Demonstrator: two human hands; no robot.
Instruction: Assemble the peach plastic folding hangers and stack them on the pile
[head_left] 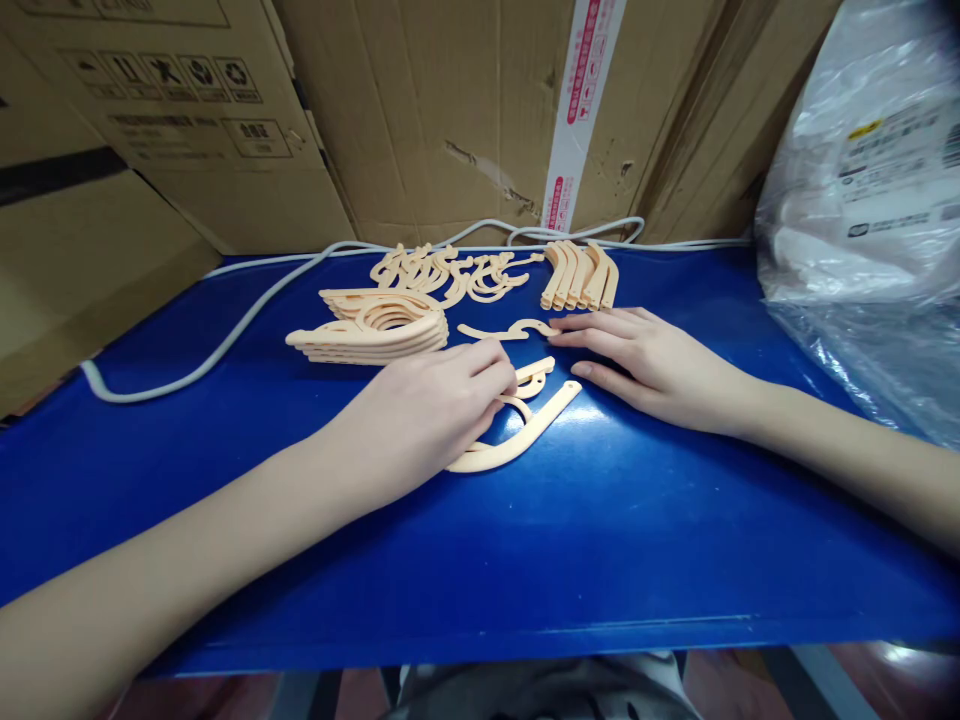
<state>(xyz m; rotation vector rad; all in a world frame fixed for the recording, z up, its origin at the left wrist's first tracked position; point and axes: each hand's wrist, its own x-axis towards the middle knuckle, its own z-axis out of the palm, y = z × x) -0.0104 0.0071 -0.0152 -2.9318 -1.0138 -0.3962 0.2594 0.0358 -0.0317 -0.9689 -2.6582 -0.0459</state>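
My left hand [442,405] is closed, its fingers pinching a beige plastic folding hanger [517,445] that lies on the blue table [645,560]. The hanger's curved arm and part of its hook stick out to the right of the fingers; the rest is hidden beneath the hand. My right hand [645,365] rests on the table with fingers stretched out and the thumb apart. Its fingertips touch the end of a loose beige hook piece [517,330]. Left of that piece sits a stack of folded beige hangers [367,335].
Behind lie a pile of loose hook pieces [427,270] and a row of curved hanger arms [577,275]. A white cable [247,340] runs along the back and left. Cardboard boxes [450,120] wall the far side; a clear plastic bag [847,200] occupies the right.
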